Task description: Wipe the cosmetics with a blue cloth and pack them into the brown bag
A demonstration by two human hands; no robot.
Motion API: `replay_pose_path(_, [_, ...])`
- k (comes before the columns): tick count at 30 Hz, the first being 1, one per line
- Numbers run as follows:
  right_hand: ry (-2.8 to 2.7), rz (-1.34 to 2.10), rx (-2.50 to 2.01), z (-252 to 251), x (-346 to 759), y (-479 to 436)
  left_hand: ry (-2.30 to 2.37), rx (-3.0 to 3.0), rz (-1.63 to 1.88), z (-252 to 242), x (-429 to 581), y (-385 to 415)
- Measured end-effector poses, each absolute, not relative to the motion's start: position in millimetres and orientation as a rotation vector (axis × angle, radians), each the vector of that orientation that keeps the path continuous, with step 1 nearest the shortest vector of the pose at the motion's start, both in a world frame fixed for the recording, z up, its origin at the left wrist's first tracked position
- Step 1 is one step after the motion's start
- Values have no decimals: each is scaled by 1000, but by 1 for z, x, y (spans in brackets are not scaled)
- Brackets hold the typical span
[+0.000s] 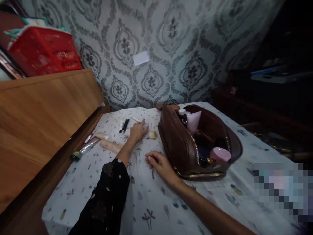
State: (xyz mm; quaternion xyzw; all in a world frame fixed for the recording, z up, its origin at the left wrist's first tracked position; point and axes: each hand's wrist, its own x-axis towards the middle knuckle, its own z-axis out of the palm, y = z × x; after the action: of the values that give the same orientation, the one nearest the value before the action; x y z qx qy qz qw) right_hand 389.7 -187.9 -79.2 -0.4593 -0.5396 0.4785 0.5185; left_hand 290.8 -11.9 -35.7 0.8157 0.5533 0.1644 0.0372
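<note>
Over the small cosmetics at the table's far side, my left hand (138, 131) reaches with fingers bent down around a small pale-blue item, mostly hidden. Just right of it lies a makeup brush (153, 134) with pale bristles. Black and white tubes (125, 125) sit to its left. Nearer the wooden side are a beige tube (110, 145) and a silvery tube (89, 145) with a dark green end. My right hand (158, 164) rests on the cloth, fingers loosely curled, nothing visible in it. Beside it stands an unzipped brown cosmetic bag (178, 143) holding a pink tube (194, 121), a pink jar (220, 154) and white-capped bottles.
A white patterned cloth (146, 202) covers the table. A wooden panel (49, 120) borders the left, with a red basket (46, 52) above it. Patterned wallpaper (151, 81) rises behind. Dark furniture (244, 101) stands at the right; a blurred-out patch covers the lower right.
</note>
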Motion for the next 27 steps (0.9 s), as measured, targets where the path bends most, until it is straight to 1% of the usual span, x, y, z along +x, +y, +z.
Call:
replay_pose_path(8, [-1323, 1138, -1124, -74, 393, -188, 1684, 2498, 478, -32, 279, -15])
replay_pose_path(13, [-1295, 1172, -1157, -77, 396, -187, 1616, 2507, 588, -25, 274, -27])
replay_pose_path(17, [-1258, 1163, -1173, -79, 395, -189, 1601, 2465, 740, -23, 266, -47])
replay_pose_path(21, [-1192, 1119, -1174, -77, 393, -190, 1382, 2348, 943, -23, 258, -85])
replay_pose_path(24, [-1222, 1128, -1133, -76, 391, -192, 1167, 2328, 956, -23, 250, -116])
replay_pose_path(27, [-1308, 1171, -1120, -76, 388, -195, 1099, 2257, 948, -26, 241, -129])
